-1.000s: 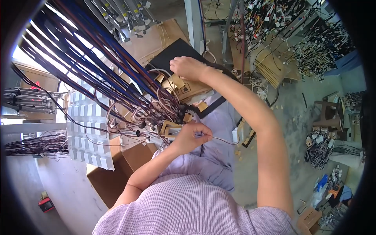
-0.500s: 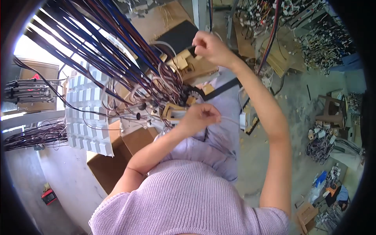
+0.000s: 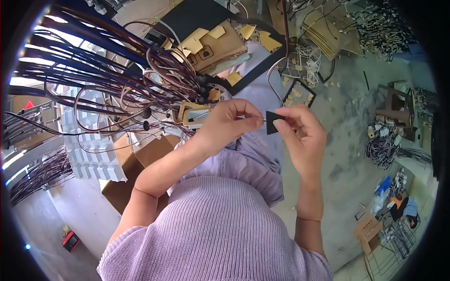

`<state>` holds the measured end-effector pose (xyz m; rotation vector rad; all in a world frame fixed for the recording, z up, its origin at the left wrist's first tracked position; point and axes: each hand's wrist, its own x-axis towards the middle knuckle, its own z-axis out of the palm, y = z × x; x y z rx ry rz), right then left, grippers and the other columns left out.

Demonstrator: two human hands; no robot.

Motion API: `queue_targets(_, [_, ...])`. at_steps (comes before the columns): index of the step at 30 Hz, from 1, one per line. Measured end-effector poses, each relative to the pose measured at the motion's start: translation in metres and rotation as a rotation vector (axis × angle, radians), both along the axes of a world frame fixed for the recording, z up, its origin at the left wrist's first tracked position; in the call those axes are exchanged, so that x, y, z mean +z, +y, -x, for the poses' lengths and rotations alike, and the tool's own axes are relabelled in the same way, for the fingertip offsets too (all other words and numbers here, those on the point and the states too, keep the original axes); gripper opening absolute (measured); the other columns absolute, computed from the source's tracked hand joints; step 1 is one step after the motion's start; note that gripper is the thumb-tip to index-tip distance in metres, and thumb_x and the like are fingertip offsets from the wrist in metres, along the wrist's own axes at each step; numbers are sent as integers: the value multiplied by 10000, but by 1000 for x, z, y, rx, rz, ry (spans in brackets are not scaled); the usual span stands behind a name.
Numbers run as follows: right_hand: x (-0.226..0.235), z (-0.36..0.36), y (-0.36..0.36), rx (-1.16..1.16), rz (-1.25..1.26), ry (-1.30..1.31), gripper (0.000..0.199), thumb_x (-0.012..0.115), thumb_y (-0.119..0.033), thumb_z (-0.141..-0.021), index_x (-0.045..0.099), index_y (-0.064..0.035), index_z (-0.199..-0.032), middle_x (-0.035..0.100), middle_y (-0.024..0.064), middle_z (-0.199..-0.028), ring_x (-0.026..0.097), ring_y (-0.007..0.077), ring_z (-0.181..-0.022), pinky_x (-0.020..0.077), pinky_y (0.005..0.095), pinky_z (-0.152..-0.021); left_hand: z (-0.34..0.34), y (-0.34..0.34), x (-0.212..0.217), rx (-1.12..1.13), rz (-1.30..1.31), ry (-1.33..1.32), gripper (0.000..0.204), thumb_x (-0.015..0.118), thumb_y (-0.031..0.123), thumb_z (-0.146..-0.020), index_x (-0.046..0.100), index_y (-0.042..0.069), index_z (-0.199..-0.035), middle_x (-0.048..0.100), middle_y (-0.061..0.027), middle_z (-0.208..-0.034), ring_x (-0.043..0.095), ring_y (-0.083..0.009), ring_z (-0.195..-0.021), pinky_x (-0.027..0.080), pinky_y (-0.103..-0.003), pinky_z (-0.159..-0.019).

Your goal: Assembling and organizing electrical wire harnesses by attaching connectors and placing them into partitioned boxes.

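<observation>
In front of my lap my left hand [image 3: 229,122] is closed in a pinch, with a thin cable end showing just past its fingertips. Facing it, my right hand [image 3: 304,133] grips a small black flat piece [image 3: 271,122] by its right edge, between thumb and fingers. The cable end meets or almost touches this piece; I cannot tell if it is stuck on. Much of the cable is hidden by my left hand. A tan open frame [image 3: 190,114] lies just left of that hand, beside a dense bundle of cables [image 3: 159,89].
A cardboard piece with yellow paper scraps [image 3: 197,42] and a black sheet [image 3: 187,18] lie ahead. A black strip [image 3: 258,70] crosses my lap's far end. Below left stands an open cardboard box [image 3: 136,154]. Cable heaps [image 3: 382,145] lie on the floor at right.
My right hand has come down and back from beside the black sheet to my left hand, now with the small black piece in it. The whole view has shifted slightly.
</observation>
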<state>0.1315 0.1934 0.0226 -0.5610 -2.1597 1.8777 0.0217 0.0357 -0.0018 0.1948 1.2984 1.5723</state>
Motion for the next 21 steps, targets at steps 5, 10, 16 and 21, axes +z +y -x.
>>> queue_targets(5, [0, 1, -6, -51, -185, 39, 153, 686, 13, -783, 644, 2, -930, 612, 65, -817, 633, 128, -701, 502, 242, -631, -4, 3, 0, 41, 4, -52, 120, 673, 120, -840, 642, 17, -893, 591, 36, -723, 416, 4, -530, 287, -168, -449])
queue_targets(10, [-9, 1, -10, -84, -425, 29, 275, 713, -24, -773, 634, -48, -1036, 614, 67, -814, 641, 171, -669, 512, 262, -599, -5, 5, -1, 37, -2, -60, 115, 676, 112, -836, 640, 17, -887, 601, 25, -732, 426, -1, -533, 295, -173, -452])
queue_targets(16, [0, 3, -9, -50, -1068, -259, 507, 762, -220, -752, 556, -93, -1198, 634, 76, -889, 634, 200, -800, 498, 317, -660, -8, 4, -11, 46, 27, -43, 117, 681, 95, -829, 634, 4, -885, 615, 10, -772, 482, -23, -617, 354, -174, -528])
queue_targets(21, [-12, 11, 15, 51, -327, 14, 452, 701, -183, -800, 507, -70, -1192, 584, 59, -878, 586, 132, -788, 465, 278, -652, -1, 5, -4, 82, -39, -2, 105, 684, 88, -824, 614, 11, -840, 602, 12, -781, 502, -39, -680, 378, -174, -600])
